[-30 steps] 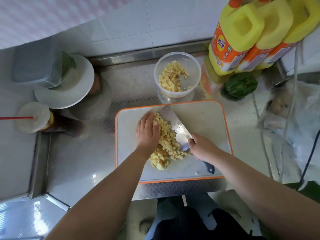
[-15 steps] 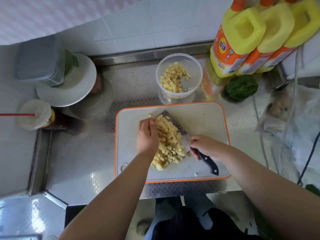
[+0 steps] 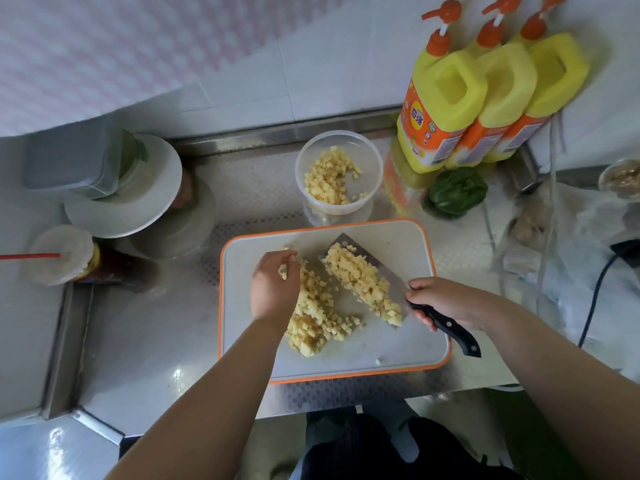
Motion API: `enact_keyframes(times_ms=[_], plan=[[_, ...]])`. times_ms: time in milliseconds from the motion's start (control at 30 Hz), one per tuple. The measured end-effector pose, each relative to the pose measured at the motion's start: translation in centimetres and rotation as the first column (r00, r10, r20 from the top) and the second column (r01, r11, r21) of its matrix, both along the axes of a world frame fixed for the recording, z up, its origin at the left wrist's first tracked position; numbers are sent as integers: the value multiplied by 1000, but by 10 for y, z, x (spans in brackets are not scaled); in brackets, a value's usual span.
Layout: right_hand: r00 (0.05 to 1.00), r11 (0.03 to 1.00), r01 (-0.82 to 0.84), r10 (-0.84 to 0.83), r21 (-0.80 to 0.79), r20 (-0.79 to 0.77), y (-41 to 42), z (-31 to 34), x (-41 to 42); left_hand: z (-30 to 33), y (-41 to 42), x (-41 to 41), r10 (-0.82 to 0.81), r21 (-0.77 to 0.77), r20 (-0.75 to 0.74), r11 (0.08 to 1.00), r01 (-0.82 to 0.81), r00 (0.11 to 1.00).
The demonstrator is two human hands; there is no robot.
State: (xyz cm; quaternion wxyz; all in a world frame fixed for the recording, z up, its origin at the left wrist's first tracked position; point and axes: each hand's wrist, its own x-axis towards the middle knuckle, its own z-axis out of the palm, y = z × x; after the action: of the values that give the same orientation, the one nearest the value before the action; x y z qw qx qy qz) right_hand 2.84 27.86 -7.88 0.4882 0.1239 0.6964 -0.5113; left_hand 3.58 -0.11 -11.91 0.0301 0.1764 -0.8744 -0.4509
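Observation:
A white cutting board [image 3: 408, 351] with an orange rim lies on the steel counter. A pile of small yellow diced cubes [image 3: 317, 317] sits on it. My right hand [image 3: 443, 301] grips the black handle of a cleaver [image 3: 377, 271], whose flat blade is raised and carries a heap of cubes. My left hand [image 3: 273, 289] hovers over the left side of the pile, fingers curled downward beside the cubes; whether it holds any is unclear. Behind the board stands a clear round plastic container [image 3: 337, 174], partly filled with the same cubes.
Three yellow pump bottles [image 3: 446, 105] stand at the back right with a green leafy vegetable [image 3: 457, 190] in front. White plates and a grey lidded box [image 3: 69, 164] are stacked at left, beside a lidded cup with a red straw [image 3: 60, 254]. Plastic bags and cables lie at right.
The cleaver slid under part of the pile and lifted it, now carrying cubes on its blade. My left hand drew back from the blade to the pile's left side.

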Motion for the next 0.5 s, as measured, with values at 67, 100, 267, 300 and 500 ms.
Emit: enact_keyframes(times_ms=[67,100,267,300,500], plan=[[1000,1000,15,-15,-11,0,8,5,1,8,4,-10,-62,-40,-61,997,60,996],[1000,1000,23,-23,-14,-2,12,7,2,12,6,-18,-97,-59,-91,994,92,991],[999,998,39,-40,-39,-22,27,20,7,37,21,-74,-237,-90,-52,969,232,970],[998,998,48,-49,-44,-25,29,23,8,41,25,-85,-268,-91,-8,960,266,963],[991,987,130,-131,-100,-11,37,41,10,45,39,-104,-387,-176,168,893,414,907]])
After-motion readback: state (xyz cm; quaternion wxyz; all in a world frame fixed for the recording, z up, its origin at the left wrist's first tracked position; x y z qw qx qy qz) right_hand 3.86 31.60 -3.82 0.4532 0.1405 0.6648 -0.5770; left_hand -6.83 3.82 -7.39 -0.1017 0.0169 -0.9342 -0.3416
